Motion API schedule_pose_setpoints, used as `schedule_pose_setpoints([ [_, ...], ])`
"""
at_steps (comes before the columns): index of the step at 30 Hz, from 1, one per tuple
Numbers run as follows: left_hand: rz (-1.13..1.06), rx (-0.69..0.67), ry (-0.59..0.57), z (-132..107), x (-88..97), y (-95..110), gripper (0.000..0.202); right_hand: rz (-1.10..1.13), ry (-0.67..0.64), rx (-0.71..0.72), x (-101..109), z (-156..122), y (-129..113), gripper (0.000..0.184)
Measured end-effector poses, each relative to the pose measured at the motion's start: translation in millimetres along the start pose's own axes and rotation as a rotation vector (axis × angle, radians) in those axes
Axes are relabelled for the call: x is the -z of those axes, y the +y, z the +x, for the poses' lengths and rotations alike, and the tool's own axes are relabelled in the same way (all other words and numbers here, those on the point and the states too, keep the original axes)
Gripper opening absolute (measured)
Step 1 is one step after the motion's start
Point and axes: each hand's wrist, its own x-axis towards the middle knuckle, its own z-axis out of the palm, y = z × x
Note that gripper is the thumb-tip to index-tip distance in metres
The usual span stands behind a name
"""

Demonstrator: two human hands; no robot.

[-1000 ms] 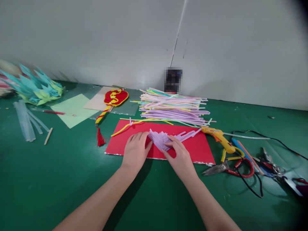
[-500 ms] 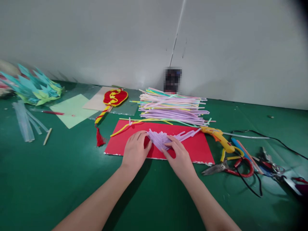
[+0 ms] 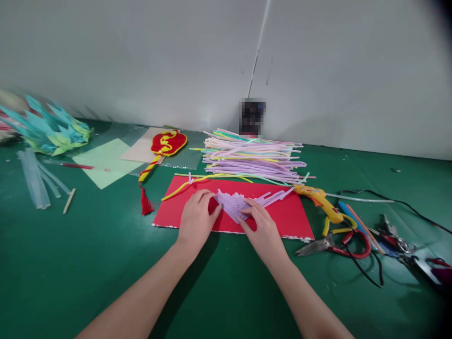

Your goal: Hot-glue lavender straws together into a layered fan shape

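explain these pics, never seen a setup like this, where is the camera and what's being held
No machine here: just a person's bare left hand and right hand, seen by a camera worn on the head, looking forward and down. Both touch a purple V of strips over a red board; how firmly they grip is hard to tell. The board lies on a green table. Behind it is a pile of strips, to its right a glue gun, to its left a fan.

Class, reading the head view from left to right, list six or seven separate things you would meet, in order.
Translucent strips, short pale stick, pale green sheet, red-and-yellow fan, left hand, light purple chevron piece, yellow glue gun.
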Motion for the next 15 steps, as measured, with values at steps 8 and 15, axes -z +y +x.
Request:
schedule_pose_setpoints([
  [8,-0.035,-0.055,-0.026,-5,4.1,12,0.036,0.047,-0.002,-0.035,2,1,0,0.017],
  [15,0.045,-0.36,-0.339,-21,-0.9,37,0.052,0.076,0.008,-0.045,2,1,3,0.026],
])
